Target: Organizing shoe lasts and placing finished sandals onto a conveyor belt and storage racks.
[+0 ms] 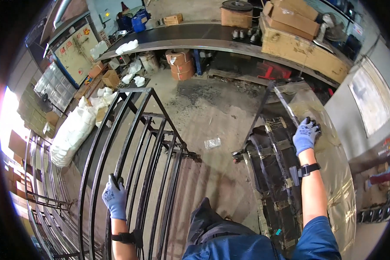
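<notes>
My left hand [115, 199], in a pale blue glove with dark fingertips, is closed round a long bar of a black metal rack [136, 119] on my left. The rack is built of several parallel bars and has casters at its foot. On my right stands a second rack [284, 97], with dark padded strips [264, 162] and clear plastic sheeting [333, 173] over it. My right hand [307, 136], gloved alike, is closed over its upper rail beside the sheeting; the fingers' undersides are hidden.
A long dark bench [173, 37] curves across the back, with a wooden crate [303, 50] and cardboard boxes on it. An orange drum [180, 65] stands under its edge. White wrapped bundles [73, 134] and another rack [43, 182] are at left. A small clear packet [212, 143] lies on the floor.
</notes>
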A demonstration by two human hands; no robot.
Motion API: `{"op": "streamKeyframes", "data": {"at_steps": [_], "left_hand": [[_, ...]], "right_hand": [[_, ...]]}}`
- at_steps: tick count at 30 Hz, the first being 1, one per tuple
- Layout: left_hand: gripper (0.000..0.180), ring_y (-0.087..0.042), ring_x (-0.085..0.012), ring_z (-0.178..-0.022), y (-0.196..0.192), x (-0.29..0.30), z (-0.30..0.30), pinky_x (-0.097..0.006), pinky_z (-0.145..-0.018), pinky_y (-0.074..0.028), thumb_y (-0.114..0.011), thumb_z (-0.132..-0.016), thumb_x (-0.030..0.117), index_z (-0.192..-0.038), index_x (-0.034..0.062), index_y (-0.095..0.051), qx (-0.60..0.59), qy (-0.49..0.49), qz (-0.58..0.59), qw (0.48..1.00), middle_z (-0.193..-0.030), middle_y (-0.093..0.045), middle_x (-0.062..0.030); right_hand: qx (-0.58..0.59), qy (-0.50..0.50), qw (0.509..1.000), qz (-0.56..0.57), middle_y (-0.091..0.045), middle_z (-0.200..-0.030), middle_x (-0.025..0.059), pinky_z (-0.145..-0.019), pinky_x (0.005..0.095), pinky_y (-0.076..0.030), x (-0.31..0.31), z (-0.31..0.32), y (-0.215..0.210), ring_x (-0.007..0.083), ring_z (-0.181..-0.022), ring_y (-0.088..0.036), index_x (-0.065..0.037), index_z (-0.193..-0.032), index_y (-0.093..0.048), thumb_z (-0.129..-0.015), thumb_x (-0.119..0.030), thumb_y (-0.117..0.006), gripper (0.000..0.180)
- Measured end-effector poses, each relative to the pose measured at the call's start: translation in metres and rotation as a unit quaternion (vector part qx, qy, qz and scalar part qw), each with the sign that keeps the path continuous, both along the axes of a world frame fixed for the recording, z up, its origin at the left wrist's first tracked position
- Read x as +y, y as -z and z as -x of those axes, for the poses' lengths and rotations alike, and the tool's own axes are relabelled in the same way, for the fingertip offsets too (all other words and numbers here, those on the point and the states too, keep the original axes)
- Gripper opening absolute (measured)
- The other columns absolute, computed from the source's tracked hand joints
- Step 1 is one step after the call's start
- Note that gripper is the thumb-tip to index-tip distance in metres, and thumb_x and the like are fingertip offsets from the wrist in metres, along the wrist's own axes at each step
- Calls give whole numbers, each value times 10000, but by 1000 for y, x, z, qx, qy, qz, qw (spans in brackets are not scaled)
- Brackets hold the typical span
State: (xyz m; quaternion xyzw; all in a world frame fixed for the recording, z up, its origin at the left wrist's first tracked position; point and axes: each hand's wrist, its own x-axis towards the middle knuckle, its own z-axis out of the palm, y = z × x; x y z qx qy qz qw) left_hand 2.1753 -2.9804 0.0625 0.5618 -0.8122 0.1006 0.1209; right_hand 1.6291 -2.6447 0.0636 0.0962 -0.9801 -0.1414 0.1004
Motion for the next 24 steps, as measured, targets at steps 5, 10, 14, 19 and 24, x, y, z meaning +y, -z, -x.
{"op": "streamKeyframes", "data": {"at_steps": [5, 10, 14, 19, 24], "left_hand": [[489, -631, -312, -740, 3, -90, 77, -394, -646, -498, -612, -782, 211, -1222, 26, -505, 10, 28, 27, 999, -861, -628, -162], [470, -618, -330, -733, 1, -181, 165, -412, -626, -481, -587, -820, 248, -1222, 18, -508, 19, 13, -8, 1000, -817, -618, -190], [477, -627, -335, -715, 3, -265, 229, -411, -643, -487, -556, -843, 281, -1232, 11, -502, 9, 8, -20, 1000, -817, -627, -200], [477, -630, -340, -740, 7, -386, 304, -421, -665, -491, -513, -865, 331, -1219, 10, -518, -1, -19, -39, 999, -822, -637, -215], [472, -637, -343, -765, 12, -514, 368, -418, -675, -498, -521, -857, 307, -1231, 19, -494, -15, -9, -17, 1000, -837, -641, -201]], "right_hand": [[83, -15, 996, -16, -477, -1221, 243, -943, 541, -371, -51, 75, 20, 441, -1117, -469, 2, -1296, -374, -798, -131, -525, 537], [44, 59, 997, -39, -394, -1333, 233, -969, 543, -351, -108, 135, 33, 449, -1185, -414, -20, -1359, -312, -783, -139, -545, 633], [29, 87, 995, -44, -353, -1380, 219, -1015, 541, -304, -157, 186, 38, 442, -1249, -356, -22, -1391, -270, -805, -137, -509, 643], [25, 113, 992, -52, -358, -1378, 205, -1009, 535, -312, -230, 240, 42, 421, -1242, -371, -23, -1384, -278, -808, -134, -493, 624], [47, 132, 988, -71, -336, -1392, 220, -1004, 547, -313, -271, 319, 58, 436, -1240, -367, -19, -1401, -242, -806, -127, -488, 652]]}}
